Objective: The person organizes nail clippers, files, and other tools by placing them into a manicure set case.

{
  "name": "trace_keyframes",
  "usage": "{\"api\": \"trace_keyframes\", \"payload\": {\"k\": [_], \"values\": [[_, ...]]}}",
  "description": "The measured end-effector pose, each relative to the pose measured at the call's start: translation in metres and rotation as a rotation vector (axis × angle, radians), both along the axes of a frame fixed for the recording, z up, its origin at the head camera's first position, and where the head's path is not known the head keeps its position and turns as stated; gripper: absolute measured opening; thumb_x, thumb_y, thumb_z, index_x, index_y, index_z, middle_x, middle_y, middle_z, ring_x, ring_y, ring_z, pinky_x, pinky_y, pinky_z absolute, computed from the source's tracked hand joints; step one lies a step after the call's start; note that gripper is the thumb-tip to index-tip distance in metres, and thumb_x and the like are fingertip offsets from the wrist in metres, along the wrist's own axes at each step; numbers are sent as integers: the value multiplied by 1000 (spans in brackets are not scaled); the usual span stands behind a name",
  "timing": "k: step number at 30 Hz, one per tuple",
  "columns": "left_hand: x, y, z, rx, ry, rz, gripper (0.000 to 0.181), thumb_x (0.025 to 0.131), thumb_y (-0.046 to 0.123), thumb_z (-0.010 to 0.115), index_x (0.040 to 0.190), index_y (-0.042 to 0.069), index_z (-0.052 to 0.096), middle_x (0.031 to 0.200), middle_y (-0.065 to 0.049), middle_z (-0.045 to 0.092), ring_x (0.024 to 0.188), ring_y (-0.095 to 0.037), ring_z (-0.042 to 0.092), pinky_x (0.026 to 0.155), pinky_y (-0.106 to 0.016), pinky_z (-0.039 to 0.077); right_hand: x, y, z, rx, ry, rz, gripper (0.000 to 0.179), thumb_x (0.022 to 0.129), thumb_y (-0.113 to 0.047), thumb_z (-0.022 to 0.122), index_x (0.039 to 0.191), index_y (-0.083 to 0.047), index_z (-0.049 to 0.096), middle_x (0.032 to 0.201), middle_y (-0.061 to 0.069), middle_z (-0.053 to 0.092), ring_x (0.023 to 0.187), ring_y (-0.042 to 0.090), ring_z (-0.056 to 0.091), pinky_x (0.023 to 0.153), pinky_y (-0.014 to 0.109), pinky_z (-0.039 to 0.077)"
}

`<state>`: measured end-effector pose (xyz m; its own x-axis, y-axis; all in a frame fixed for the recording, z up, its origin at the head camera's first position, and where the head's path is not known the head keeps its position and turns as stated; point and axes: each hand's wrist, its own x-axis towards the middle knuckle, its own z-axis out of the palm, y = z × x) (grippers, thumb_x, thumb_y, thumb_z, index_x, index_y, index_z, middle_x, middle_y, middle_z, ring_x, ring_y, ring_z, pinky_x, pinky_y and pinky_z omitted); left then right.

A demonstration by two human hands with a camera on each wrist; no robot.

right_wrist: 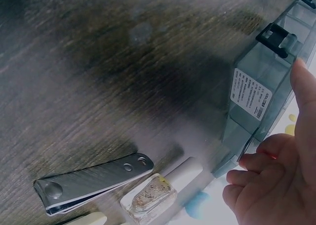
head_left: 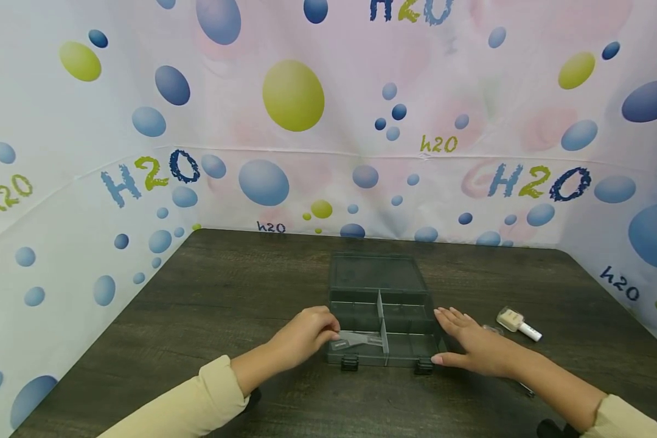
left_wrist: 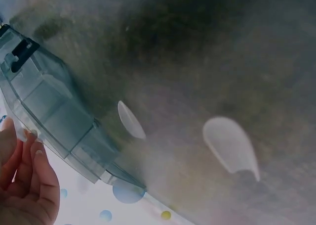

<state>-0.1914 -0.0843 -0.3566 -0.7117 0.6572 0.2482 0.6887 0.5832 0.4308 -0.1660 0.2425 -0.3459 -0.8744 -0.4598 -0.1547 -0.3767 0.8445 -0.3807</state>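
A dark counter (head_left: 197,304) is filling the lower part of the head view. A grey transparent box (head_left: 380,361) is standing open at the lower centre, between the two hands. The right hand (head_left: 479,347), with its fingers quite straight, is touching the box's right side; the left hand (head_left: 305,334) is bending its fingers at the left edge. At lower left of the right wrist view, a metal nail clipper (right_wrist: 94,180) is lying near a glitter polish bottle (right_wrist: 153,198). In the box's lower left compartment, a clear strip (head_left: 361,339) is lying, and the left hand is pinching its end.
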Motion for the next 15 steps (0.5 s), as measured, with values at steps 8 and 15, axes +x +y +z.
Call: {"api": "trace_keyframes", "payload": {"k": [8, 15], "values": [[-5, 4, 2, -182, 103, -25, 9, 85, 14, 64, 87, 7, 70, 84, -1, 64, 78, -12, 59, 68, -16, 50, -1, -1, 1, 1, -9, -14, 96, 81, -59, 58, 145, 5, 24, 149, 29, 20, 134, 54, 16, 95, 75, 21], [-9, 13, 8, -309, 136, -37, 9, 83, 15, 67, 77, 11, 70, 75, 3, 61, 71, -7, 56, 60, -14, 47, -2, 0, -1, 3, -11, -17, 97, 81, -59, 58, 145, 5, 23, 149, 30, 19, 134, 54, 16, 96, 74, 21]]}}
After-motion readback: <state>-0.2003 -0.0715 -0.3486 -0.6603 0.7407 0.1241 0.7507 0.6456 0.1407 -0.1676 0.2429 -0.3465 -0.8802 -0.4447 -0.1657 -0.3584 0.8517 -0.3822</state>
